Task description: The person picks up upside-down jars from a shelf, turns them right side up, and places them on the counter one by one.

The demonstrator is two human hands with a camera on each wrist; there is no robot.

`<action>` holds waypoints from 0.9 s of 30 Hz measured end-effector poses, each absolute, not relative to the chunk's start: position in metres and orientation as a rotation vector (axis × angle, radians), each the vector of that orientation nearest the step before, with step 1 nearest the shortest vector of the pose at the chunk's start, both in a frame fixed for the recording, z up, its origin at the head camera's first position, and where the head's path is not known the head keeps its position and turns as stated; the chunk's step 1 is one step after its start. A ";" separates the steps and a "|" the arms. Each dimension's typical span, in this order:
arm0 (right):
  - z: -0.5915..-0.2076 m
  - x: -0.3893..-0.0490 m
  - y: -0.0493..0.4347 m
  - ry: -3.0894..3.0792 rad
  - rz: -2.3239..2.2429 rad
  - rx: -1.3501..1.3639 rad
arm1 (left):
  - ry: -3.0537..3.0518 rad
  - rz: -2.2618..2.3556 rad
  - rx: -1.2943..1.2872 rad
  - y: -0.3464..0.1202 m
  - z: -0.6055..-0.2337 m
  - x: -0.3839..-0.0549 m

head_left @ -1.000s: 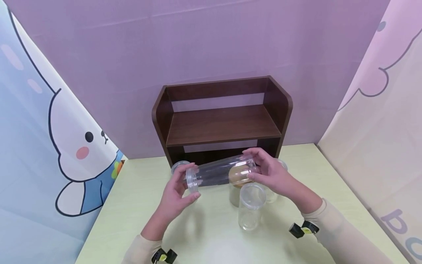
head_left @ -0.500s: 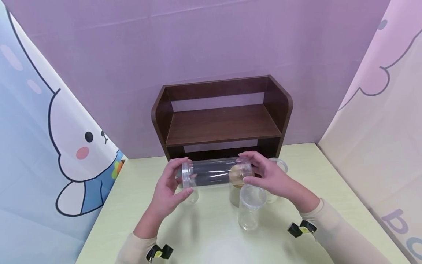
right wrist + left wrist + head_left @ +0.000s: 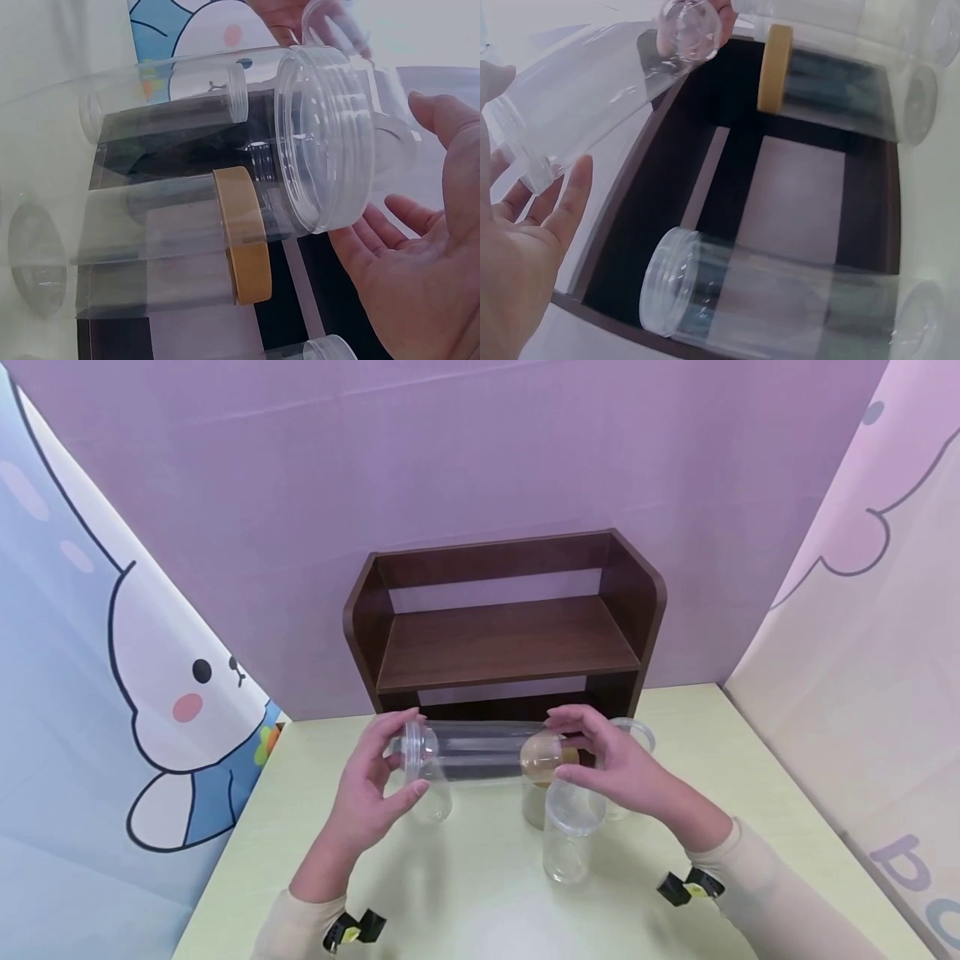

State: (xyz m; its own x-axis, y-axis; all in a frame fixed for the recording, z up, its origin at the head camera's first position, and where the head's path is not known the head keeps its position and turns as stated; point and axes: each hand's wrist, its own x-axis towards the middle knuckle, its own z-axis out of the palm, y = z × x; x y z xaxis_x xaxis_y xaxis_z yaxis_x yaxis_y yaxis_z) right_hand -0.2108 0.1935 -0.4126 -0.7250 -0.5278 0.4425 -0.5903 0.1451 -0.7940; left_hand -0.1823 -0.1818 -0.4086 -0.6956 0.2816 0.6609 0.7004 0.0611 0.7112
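Observation:
A clear plastic jar (image 3: 480,750) lies level in the air, held between both hands in front of the shelf. Its ribbed lid end (image 3: 525,142) sits between the thumb and curled fingers of my left hand (image 3: 365,787). My right hand (image 3: 622,770) grips the opposite, rounded base end (image 3: 690,28). Below it, on the table, stands a jar with a tan lid (image 3: 244,236), partly seen through the held jar. A clear lidded jar (image 3: 572,835) stands nearer, in front of the right hand. Another clear jar (image 3: 433,802) is under the left hand, its top partly hidden.
A dark brown wooden shelf (image 3: 506,639) stands at the back of the pale table (image 3: 480,877). One more clear jar (image 3: 637,732) stands behind the right hand. Printed cloths (image 3: 195,727) flank the table, and a purple cloth (image 3: 502,452) hangs behind.
The held jar has gone from tilted to level, with its lid end shifting left. My left hand has moved left and slightly down, while the right hand has stayed nearly in place.

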 end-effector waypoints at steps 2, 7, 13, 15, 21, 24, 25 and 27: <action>-0.413 -0.210 0.196 -2.314 1.655 1.134 | -2.029 -1.632 -0.946 -0.186 -0.406 -0.181; -0.412 -0.208 0.200 -2.276 1.649 1.121 | -2.093 -1.547 -0.865 -0.195 -0.400 -0.180; -0.412 -0.206 0.204 -2.245 1.647 1.096 | -2.227 -1.359 -0.806 -0.200 -0.394 -0.183; -0.412 -0.205 0.205 -2.244 1.646 1.091 | -2.277 -1.268 -0.807 -0.199 -0.391 -0.186; -0.413 -0.202 0.205 -2.254 1.652 1.082 | -2.401 -1.108 -0.882 -0.189 -0.386 -0.198; -0.414 -0.201 0.206 -2.266 1.641 1.081 | -2.456 -1.053 -0.913 -0.184 -0.384 -0.204; -0.414 -0.201 0.206 -2.270 1.637 1.082 | -2.471 -1.033 -0.922 -0.183 -0.383 -0.206; -0.414 -0.200 0.206 -2.277 1.631 1.080 | -2.494 -1.002 -0.943 -0.181 -0.381 -0.211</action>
State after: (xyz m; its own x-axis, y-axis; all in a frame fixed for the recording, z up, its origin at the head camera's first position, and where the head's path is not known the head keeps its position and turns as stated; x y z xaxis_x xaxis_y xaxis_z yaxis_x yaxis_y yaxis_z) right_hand -0.2000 0.2057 -0.4138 -0.7325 -0.4676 0.4947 -0.6188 0.1545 -0.7702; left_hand -0.2109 -0.1807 -0.3815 -0.7427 0.4658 0.4811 0.6692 0.5433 0.5069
